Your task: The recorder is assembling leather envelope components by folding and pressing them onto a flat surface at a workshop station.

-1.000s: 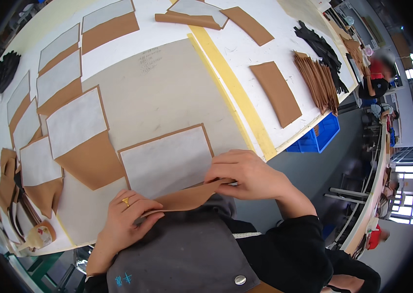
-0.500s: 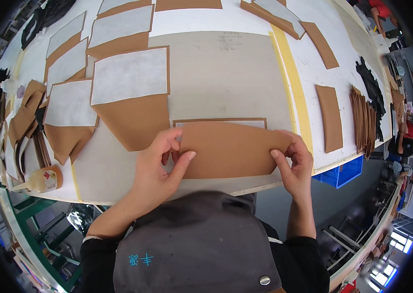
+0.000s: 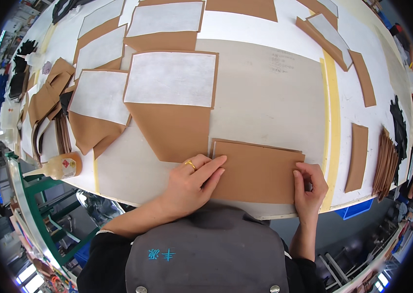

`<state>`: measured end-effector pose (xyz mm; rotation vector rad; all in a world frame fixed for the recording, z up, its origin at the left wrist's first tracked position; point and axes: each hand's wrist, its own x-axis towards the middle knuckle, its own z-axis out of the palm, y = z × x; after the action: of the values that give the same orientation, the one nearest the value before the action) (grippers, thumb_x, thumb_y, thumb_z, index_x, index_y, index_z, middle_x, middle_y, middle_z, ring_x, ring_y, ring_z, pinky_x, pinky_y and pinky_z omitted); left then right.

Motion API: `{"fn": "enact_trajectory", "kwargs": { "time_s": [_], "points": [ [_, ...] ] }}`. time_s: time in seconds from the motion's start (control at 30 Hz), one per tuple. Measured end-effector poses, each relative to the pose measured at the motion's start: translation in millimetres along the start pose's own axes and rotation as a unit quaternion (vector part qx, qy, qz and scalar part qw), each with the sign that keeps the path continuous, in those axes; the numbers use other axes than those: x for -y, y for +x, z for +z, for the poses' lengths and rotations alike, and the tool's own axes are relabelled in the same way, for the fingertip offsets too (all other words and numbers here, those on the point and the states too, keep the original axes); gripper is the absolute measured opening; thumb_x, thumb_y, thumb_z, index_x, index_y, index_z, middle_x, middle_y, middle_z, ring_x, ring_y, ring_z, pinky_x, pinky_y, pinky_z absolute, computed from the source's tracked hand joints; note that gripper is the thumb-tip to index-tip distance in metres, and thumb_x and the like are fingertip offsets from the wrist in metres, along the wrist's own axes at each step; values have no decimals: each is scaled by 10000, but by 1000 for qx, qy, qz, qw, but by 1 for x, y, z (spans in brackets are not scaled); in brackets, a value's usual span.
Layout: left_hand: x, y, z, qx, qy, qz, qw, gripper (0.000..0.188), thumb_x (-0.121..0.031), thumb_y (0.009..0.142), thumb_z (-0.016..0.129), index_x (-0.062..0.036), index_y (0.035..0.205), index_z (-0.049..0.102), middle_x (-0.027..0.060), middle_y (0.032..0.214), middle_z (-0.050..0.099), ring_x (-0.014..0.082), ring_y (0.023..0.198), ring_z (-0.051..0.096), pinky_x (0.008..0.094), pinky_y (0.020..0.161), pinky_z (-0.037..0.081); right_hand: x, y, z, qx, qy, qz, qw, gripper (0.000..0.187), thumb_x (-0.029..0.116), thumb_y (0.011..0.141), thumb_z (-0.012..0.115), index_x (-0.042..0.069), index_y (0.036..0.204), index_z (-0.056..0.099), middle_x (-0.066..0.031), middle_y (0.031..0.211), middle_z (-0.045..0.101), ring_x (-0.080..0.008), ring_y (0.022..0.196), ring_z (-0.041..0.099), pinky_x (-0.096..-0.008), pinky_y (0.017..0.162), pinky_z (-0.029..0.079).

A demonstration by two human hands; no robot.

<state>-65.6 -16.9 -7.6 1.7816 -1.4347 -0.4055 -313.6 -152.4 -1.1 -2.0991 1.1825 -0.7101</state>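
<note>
At 5 o'clock, tabletop (image 3: 245, 30): brown panel (image 3: 260, 176), folded over, far edges not flush | my left grip (image 3: 188, 183): on left edge, clasp unclear | right grip (image 3: 311, 189): pinching right edge | 11 o'clock: white-faced panel (image 3: 171, 78), unfolded

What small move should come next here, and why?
Probably square the upper brown panel to the brown layer beneath: a thin edge of that layer shows past its far side, and the left hand and right hand are at its left and right edges.

White table (image 3: 260, 31), grey mat (image 3: 265, 97), yellow strips (image 3: 334, 122), folded brown panel (image 3: 260, 176), brown-and-white pieces (image 3: 172, 93), squeeze bottle (image 3: 65, 167)
</note>
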Motion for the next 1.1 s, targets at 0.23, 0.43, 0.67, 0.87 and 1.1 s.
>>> {"fn": "enact_trajectory", "kwargs": {
  "time_s": [0.23,0.43,0.67,0.87,1.1],
  "points": [
    [1,0,-1,10,-10,-17,1000,310,24,827,740,-55,1126,730,61,824,656,150,592,607,268,501,476,3,6,0,19,-14,8,1000,170,-69,862,692,23,1005,706,-51,825,625,-97,617,572,-225,521,421],
    [-1,2,0,25,-20,-24,999,311,52,815,723,-49,1110,737,54,817,656,127,585,610,266,509,483,7,7,-3,17,-10,27,999,186,-70,839,710,31,993,729,-47,814,622,-83,603,561,-219,511,418],
    [0,3,-1,14,-3,-31,999,303,48,807,732,-43,1096,742,31,761,623,88,526,517,234,481,410,4,8,0,24,9,24,999,202,-58,827,734,44,1002,742,-38,804,636,-82,557,567,-229,501,445],
    [-2,4,-4,16,-1,-39,999,294,47,810,729,-34,1092,741,22,746,609,75,519,492,227,475,385,4,9,0,26,7,37,999,198,-62,828,732,44,995,745,-39,805,638,-81,554,566,-227,493,438],
    [1,3,1,10,-8,-31,999,303,46,810,735,-39,1100,737,41,778,627,92,539,538,235,492,443,4,7,0,19,-3,19,1000,201,-61,821,742,45,992,746,-48,840,639,-84,547,557,-228,490,440]
  ]
}}
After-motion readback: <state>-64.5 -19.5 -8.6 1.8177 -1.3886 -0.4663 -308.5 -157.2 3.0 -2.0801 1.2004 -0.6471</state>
